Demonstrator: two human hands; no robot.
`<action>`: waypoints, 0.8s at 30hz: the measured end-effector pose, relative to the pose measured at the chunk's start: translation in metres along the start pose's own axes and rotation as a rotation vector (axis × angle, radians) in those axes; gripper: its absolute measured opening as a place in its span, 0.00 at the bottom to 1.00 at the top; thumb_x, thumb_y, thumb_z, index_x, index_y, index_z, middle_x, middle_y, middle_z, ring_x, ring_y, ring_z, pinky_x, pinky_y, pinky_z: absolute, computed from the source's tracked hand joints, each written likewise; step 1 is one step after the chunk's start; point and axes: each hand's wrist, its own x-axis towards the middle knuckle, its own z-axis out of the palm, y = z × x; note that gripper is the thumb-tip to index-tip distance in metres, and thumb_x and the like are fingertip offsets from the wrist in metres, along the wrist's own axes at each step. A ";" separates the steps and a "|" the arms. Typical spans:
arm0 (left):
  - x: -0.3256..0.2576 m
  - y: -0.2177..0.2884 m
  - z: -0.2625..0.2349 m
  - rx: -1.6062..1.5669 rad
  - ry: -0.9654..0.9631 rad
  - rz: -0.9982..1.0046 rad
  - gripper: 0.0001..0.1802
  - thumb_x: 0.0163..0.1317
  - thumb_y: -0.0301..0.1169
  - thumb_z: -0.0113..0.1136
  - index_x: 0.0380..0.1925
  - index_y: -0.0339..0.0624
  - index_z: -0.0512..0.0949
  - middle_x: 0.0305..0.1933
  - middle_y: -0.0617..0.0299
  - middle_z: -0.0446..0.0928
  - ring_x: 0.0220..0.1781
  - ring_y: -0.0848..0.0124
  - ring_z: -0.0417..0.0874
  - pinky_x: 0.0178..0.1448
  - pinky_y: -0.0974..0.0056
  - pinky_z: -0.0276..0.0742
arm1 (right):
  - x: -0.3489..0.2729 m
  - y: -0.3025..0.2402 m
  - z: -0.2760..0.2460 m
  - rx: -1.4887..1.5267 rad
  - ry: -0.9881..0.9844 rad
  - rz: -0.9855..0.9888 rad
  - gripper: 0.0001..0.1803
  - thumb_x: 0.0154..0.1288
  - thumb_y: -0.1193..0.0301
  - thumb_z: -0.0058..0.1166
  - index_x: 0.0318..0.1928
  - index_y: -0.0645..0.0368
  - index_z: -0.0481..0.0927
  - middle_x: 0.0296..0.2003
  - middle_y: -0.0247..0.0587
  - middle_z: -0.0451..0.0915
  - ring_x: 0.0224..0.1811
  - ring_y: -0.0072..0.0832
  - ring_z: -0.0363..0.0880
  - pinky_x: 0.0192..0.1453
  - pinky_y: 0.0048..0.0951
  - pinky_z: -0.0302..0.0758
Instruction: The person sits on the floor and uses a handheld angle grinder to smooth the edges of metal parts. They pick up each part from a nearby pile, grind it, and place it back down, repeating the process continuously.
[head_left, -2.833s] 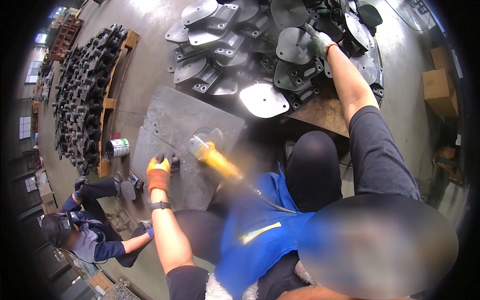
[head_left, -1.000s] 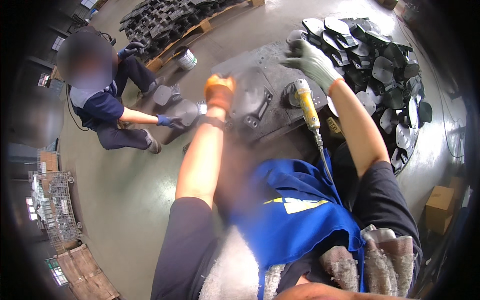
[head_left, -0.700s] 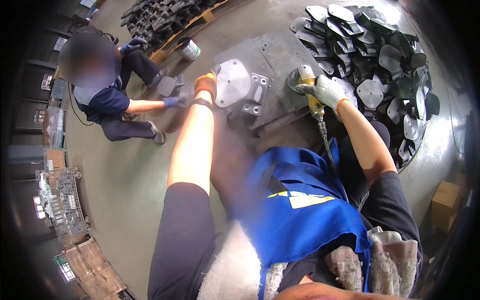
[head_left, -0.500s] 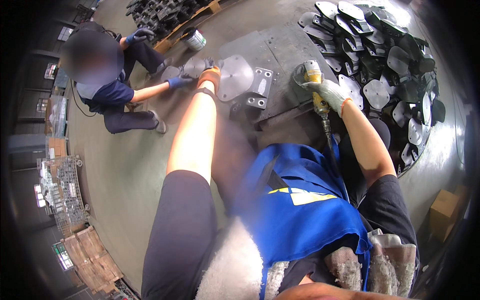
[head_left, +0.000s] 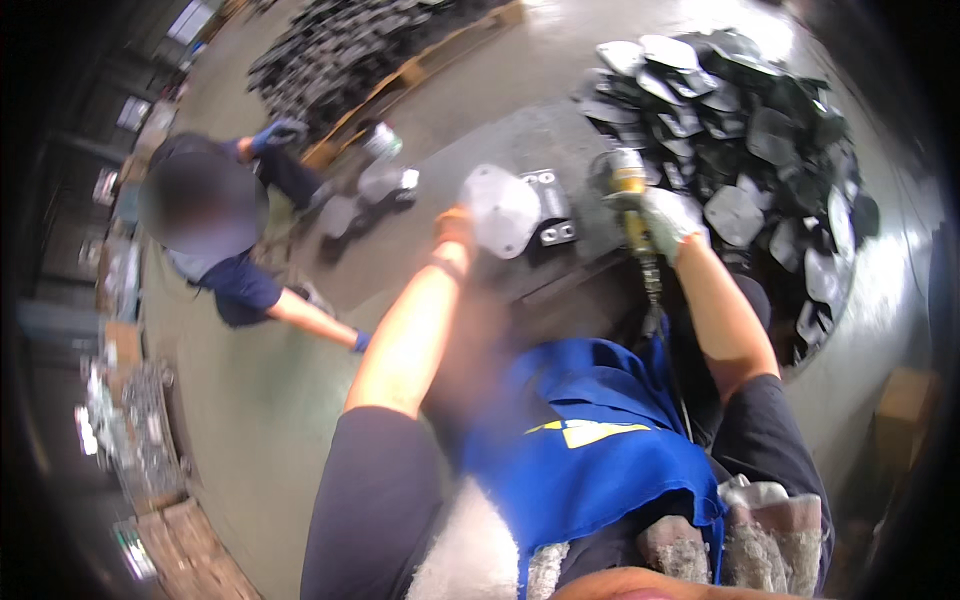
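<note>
My right hand (head_left: 668, 220), in a white glove, is wrapped around a yellow power grinder (head_left: 632, 205) held upright over the right part of a dark work surface (head_left: 560, 135). A cord or hose runs from its lower end toward my apron. My left hand (head_left: 455, 228), in an orange glove, is closed at the left edge of a grey rounded metal plate (head_left: 503, 210) with small holes; blur hides its fingertips. A dark bracket (head_left: 548, 208) with bright-rimmed holes adjoins the plate's right side. The grinder is apart from the plate.
A large heap of similar metal parts (head_left: 770, 140) rises at the right. A co-worker (head_left: 225, 275) crouches at the left, near two more plates (head_left: 380, 182) and a white bucket (head_left: 382, 140). A loaded pallet (head_left: 410, 72) stands behind. A cardboard box (head_left: 905, 405) sits far right.
The view has shifted. My left hand has drawn back from the plates near the co-worker to the nearer plate's edge. The co-worker's reaching hand has pulled back. My right hand keeps the grinder.
</note>
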 end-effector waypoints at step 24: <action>0.038 -0.019 -0.079 -0.240 0.024 -0.164 0.30 0.75 0.51 0.46 0.45 0.35 0.86 0.53 0.39 0.84 0.61 0.42 0.82 0.65 0.47 0.79 | -0.044 -0.035 -0.007 0.256 -0.099 0.028 0.19 0.58 0.55 0.72 0.36 0.60 0.88 0.27 0.41 0.86 0.25 0.27 0.84 0.31 0.28 0.80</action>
